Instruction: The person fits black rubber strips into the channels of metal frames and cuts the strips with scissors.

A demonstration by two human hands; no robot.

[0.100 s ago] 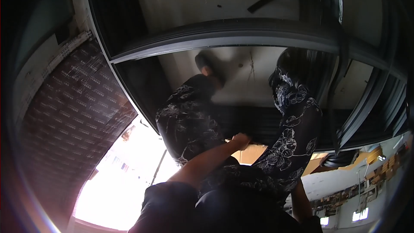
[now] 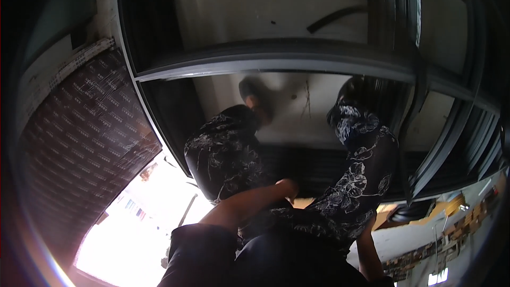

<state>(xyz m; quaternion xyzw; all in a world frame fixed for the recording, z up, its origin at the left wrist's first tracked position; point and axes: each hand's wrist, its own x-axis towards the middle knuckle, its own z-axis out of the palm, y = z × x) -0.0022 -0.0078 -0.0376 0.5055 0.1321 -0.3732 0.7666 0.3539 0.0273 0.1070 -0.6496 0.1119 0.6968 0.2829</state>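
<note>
My left hand (image 2: 287,188) is closed in front of my body, between my thighs, beside the dark ribbed bars (image 2: 313,172). Whether its fingers hold anything is hidden. Low on the right, my right hand (image 2: 368,225) lies against the outer side of my right thigh, its fingers mostly out of sight. My legs, in dark trousers (image 2: 226,149) with white flower outlines, reach down through an opening of a large dark grey metal frame (image 2: 271,65). A crossbar of that frame runs past my feet.
A stack wrapped in dark brown printed film (image 2: 87,122) stands at the left. More grey metal profiles (image 2: 443,146) lie at the right, near a dangling black strip (image 2: 414,111). A curved black strip (image 2: 334,17) lies on the floor beyond the crossbar. Shelving with boxes (image 2: 446,244) shows at lower right.
My left hand has shifted a little left and toward my body. More of my right hand shows beside the thigh. The whole view has tilted slightly, so the frame sits lower.
</note>
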